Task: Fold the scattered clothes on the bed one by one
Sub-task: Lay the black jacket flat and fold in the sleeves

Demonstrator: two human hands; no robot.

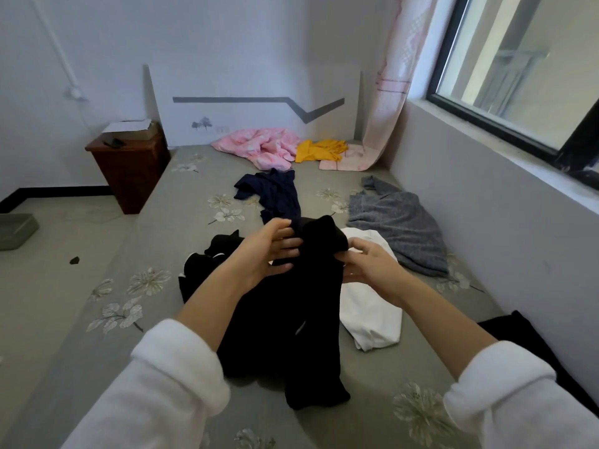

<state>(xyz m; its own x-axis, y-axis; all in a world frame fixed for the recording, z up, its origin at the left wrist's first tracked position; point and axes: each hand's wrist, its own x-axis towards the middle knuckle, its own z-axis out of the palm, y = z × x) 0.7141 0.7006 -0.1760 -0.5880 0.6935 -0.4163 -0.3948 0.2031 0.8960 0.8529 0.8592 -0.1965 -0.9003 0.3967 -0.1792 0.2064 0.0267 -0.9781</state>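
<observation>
Just left of the folded white cloth point(372, 314), our left hand point(265, 254) and right hand point(369, 264) grip the top edge of the limp black garment point(291, 335); we should spread it flat first.

I see the black garment point(301, 319) bunched and raised at its top, its tail trailing on the bed point(181, 202). A white piece point(372, 312) lies crumpled just right of it. Farther up the bed, a grey knit point(398, 222), navy piece point(275, 192), yellow piece point(319, 150) and pink piece point(259, 147) lie scattered.
</observation>
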